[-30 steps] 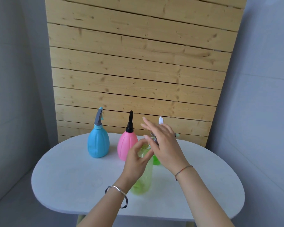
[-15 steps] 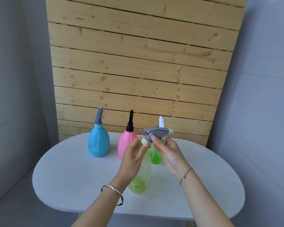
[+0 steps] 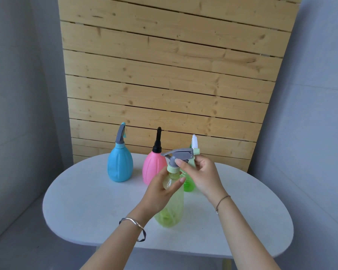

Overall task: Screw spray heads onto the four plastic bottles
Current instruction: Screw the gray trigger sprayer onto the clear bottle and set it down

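Pale-green bottle [image 3: 171, 207] upright, desk [image 3: 86, 201] centre; grey spray head [image 3: 179, 155] on its neck, threads showing, likely mid-screw. Left hand [image 3: 160, 191] clasps bottle shoulder; right hand [image 3: 200, 175] pinches head. Next: regrip, twist collar [image 3: 172, 168] down. Blue [image 3: 120, 166], pink [image 3: 153, 166], green [image 3: 189, 183] bottles capped behind, close; open desk in front

Green bottle [image 3: 189, 184] half behind hands [image 3: 201, 175]

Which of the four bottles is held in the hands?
The pale yellow-green bottle nearest the camera; the blue, pink and dark green bottles stand untouched behind.
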Motion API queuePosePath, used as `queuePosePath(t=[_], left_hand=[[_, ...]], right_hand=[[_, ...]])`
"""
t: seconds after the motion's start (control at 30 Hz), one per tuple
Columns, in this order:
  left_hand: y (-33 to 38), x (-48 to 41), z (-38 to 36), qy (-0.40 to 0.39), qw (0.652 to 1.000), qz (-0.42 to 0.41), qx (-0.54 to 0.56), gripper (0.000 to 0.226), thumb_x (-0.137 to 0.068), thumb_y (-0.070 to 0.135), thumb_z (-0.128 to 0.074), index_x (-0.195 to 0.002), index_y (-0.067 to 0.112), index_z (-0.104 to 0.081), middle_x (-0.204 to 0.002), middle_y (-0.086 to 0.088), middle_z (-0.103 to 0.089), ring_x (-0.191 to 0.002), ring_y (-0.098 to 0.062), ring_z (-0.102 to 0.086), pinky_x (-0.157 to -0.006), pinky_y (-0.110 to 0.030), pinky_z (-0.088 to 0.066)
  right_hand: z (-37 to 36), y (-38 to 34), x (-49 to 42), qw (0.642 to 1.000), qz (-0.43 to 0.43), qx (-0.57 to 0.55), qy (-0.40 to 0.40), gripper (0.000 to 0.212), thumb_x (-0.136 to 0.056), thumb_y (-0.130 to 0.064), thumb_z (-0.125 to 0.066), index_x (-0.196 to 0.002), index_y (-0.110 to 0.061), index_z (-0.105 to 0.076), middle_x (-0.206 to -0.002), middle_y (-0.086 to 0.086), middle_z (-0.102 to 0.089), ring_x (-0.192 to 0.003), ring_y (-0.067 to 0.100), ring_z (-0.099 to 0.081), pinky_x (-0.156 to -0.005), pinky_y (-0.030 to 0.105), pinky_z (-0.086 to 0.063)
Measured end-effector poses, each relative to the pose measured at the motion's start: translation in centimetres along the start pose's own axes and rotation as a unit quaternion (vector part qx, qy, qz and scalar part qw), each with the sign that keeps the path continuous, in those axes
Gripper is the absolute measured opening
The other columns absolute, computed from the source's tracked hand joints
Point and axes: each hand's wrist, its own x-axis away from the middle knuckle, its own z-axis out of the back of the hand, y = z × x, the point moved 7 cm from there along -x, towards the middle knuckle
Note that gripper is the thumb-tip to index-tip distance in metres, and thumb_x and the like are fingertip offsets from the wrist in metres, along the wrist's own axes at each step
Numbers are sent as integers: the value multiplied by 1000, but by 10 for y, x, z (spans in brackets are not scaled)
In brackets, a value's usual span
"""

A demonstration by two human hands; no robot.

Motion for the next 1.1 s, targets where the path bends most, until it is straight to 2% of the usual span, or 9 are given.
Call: queuePosePath(t=[0.13, 0.27, 0.47, 0.53, 0.67, 0.83, 0.97, 1.03, 1.1], left_hand=[[0, 2, 0, -19, 1000, 4, -21, 47, -89, 33, -59, -132, 16, -50, -128, 7, -62, -121, 0, -52, -103, -18, -40], [-2, 4, -2, -37, 998, 6, -44, 46, -88, 30, -63, -131, 21, -50, -129, 17, -58, -121, 6, -50, -99, -8, -36], [-15, 6, 1, -73, 992, 60, -78, 68, -79, 36, -73, -137, 30, -38, -133, 22, -50, -121, 16, -42, -102, -8, -33], [-18, 6, 1, -85, 990, 75, -79, 71, -79, 39, -72, -139, 30, -36, -136, 19, -49, -124, 10, -41, -105, -14, -33], [-20, 7, 1, -95, 986, 99, -89, 72, -79, 42, -71, -139, 24, -36, -136, 10, -49, -129, -7, -42, -109, -28, -34], [-21, 8, 2, -100, 983, 116, -99, 66, -79, 44, -70, -135, 24, -39, -129, 10, -52, -123, -10, -45, -101, -25, -37], [-24, 9, 9, -166, 964, 178, -108, 88, -71, 64, -64, -143, 28, -27, -138, 14, -41, -129, -7, -38, -105, -27, -34], [-18, 4, 24, -143, 965, 209, -64, 89, -69, 77, -50, -142, 31, -30, -140, 11, -41, -127, -9, -41, -108, -31, -34], [0, -7, 42, -53, 984, 171, -6, 77, -72, 78, -40, -137, 36, -40, -140, 8, -48, -128, -12, -46, -110, -38, -36]], right_hand=[[-2, 2, 1, 1000, -2, -26, 0, 10, -80, -21, -74, -89, -20, -73, -86, -9, -77, -82, 4, -70, -70, 13, -50], [-1, 1, 3, 1000, 6, -10, -11, 16, -73, -19, -79, -86, -24, -71, -78, -19, -74, -74, -5, -68, -64, 7, -47], [-4, 4, 5, 998, -4, 43, -35, 21, -71, -25, -81, -84, -33, -67, -71, -33, -66, -74, -13, -61, -62, 1, -42], [-3, 5, 4, 998, -7, 55, -43, 20, -71, -27, -81, -83, -33, -65, -70, -34, -65, -74, -16, -61, -61, 0, -41], [-2, 6, 4, 995, -7, 75, -57, 23, -70, -30, -81, -90, -30, -68, -80, -21, -70, -83, -5, -64, -70, 9, -46], [-1, 0, 5, 995, 23, 76, -63, 24, -71, -23, -81, -88, -36, -70, -81, -24, -71, -83, -4, -65, -71, 8, -46], [-3, -3, 7, 993, 36, 74, -82, 26, -73, -19, -80, -90, -35, -68, -80, -30, -69, -79, -12, -62, -69, 2, -42], [-3, -3, 5, 992, 32, 72, -98, 28, -74, -18, -79, -92, -35, -67, -75, -33, -66, -75, -13, -59, -70, 2, -41], [-7, -5, 2, 987, 28, 90, -127, 30, -75, -17, -78, -91, -39, -66, -70, -33, -62, -69, -11, -56, -69, 5, -41]])
